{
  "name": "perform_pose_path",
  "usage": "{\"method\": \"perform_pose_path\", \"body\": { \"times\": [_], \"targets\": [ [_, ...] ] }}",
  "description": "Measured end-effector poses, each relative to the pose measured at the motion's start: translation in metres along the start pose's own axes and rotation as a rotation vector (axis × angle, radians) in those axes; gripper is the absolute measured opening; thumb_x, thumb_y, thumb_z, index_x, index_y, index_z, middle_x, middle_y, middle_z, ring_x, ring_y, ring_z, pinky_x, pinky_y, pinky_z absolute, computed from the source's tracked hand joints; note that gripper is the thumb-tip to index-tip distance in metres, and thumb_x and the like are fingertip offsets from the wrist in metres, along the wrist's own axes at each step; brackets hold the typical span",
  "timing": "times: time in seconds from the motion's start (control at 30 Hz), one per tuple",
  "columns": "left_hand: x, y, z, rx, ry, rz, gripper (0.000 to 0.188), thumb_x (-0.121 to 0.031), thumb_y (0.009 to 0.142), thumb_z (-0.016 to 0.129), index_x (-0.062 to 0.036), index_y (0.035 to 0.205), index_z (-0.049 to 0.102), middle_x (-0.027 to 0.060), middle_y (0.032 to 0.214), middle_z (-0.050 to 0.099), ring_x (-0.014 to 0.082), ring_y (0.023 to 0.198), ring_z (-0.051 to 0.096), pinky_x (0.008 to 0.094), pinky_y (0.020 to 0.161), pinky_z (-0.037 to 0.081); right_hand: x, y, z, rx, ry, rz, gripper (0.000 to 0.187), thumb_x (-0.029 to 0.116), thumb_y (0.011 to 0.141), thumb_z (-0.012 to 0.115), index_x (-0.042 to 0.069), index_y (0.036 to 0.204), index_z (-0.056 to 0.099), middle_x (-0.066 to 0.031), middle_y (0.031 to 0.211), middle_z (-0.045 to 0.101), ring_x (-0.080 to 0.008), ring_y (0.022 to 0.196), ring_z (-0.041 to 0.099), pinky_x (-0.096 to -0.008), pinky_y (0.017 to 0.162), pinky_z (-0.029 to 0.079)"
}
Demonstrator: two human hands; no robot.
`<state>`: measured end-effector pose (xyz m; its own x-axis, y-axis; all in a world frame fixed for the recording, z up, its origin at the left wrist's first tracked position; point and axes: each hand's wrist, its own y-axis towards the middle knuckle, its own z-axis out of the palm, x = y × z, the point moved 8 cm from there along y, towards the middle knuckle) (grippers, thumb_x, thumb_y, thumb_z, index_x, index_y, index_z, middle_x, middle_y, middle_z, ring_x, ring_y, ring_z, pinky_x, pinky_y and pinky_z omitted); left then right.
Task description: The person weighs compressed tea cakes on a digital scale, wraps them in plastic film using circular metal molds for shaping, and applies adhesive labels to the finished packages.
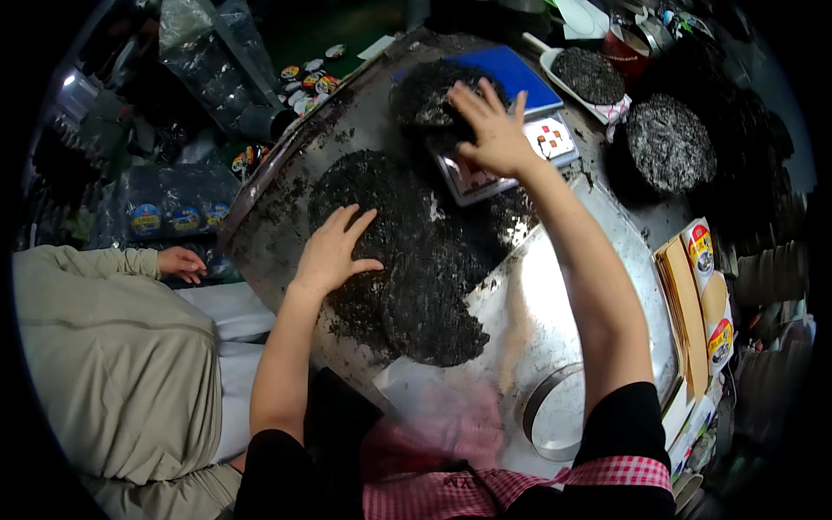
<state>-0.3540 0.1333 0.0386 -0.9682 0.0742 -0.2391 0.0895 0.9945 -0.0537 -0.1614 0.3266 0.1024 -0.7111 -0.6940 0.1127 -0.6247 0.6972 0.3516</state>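
My left hand [334, 251] lies open, fingers spread, on the left edge of a black, flaky, matted sheet [429, 295] spread on the metal table. Its material looks fibrous; I cannot tell what it is. A rounded black piece [364, 178] adjoins it above that hand. Farther off, my right hand [494, 134] is open with fingers apart, at the right side of a dark round clump [425, 91]. That clump rests at a digital scale with a blue top [520, 78] and a pale button panel [550, 139]. Whether the right fingertips press on the clump is unclear.
A metal ring [555, 412] sits near my right elbow. Dark round cakes [672, 143] stand at the right, one in a white scoop-like tray [563, 74]. Brown paper sleeves [680, 295] line the right edge. A person in a beige jacket [121, 347] sits at left.
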Motion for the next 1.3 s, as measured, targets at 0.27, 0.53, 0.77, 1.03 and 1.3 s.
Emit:
{"method": "perform_pose_path", "body": {
  "times": [0.27, 0.53, 0.77, 1.03, 1.3],
  "targets": [
    [0.003, 0.009, -0.026, 0.033, -0.037, 0.008, 0.068, -0.013, 0.083, 0.061, -0.0216, 0.145, 0.036, 0.0169, 0.149, 0.035, 0.0344, 0.135, 0.039, 0.0421, 0.107, 0.040, -0.092, -0.103, -0.094, -0.308, 0.094, 0.132, 0.069, 0.002, 0.080, 0.056, 0.018, 0.145, 0.038, -0.0104, 0.145, 0.044, -0.0295, 0.142, 0.030, -0.0580, 0.115, 0.014],
    [0.054, -0.015, -0.106, -0.741, -0.508, -0.238, 0.036, -0.019, 0.092, 0.062, -0.0009, 0.123, 0.059, 0.0130, 0.118, 0.066, 0.0212, 0.108, 0.061, 0.0309, 0.094, 0.045, -0.088, -0.106, -0.091, -0.203, 0.021, 0.070, 0.069, 0.003, 0.080, 0.062, 0.015, 0.144, 0.038, -0.0110, 0.143, 0.045, -0.0314, 0.139, 0.033, -0.0454, 0.116, 0.025],
    [0.058, -0.032, -0.133, -1.132, -1.081, -0.170, 0.038, -0.020, 0.092, 0.066, 0.0039, 0.120, 0.057, 0.0078, 0.116, 0.063, 0.0156, 0.104, 0.059, 0.0266, 0.092, 0.044, -0.043, -0.031, -0.048, -0.182, 0.129, -0.158, 0.087, 0.009, 0.074, 0.074, 0.018, 0.148, 0.030, -0.0071, 0.150, 0.037, -0.0333, 0.141, 0.029, -0.0466, 0.115, 0.027],
    [-0.020, 0.044, -0.155, -1.287, -0.806, 0.041, 0.032, -0.011, 0.093, 0.062, -0.0008, 0.123, 0.059, 0.0078, 0.119, 0.063, 0.0161, 0.108, 0.058, 0.0297, 0.096, 0.043, -0.031, -0.037, -0.029, -0.188, 0.043, -0.060, 0.060, 0.008, 0.080, 0.064, 0.013, 0.137, 0.044, -0.0131, 0.127, 0.052, -0.0347, 0.119, 0.050, -0.0403, 0.099, 0.045],
    [-0.187, 0.099, -0.074, -0.614, -0.131, 0.511, 0.047, -0.025, 0.087, 0.066, -0.0085, 0.130, 0.056, 0.0176, 0.137, 0.050, 0.0345, 0.131, 0.044, 0.0435, 0.109, 0.032, -0.135, -0.271, -0.078, -0.793, 1.638, 0.907, 0.021, 0.014, 0.095, 0.054, 0.001, 0.112, 0.055, -0.0072, 0.103, 0.065, -0.0158, 0.091, 0.062, -0.0276, 0.082, 0.050]
  ]
}}
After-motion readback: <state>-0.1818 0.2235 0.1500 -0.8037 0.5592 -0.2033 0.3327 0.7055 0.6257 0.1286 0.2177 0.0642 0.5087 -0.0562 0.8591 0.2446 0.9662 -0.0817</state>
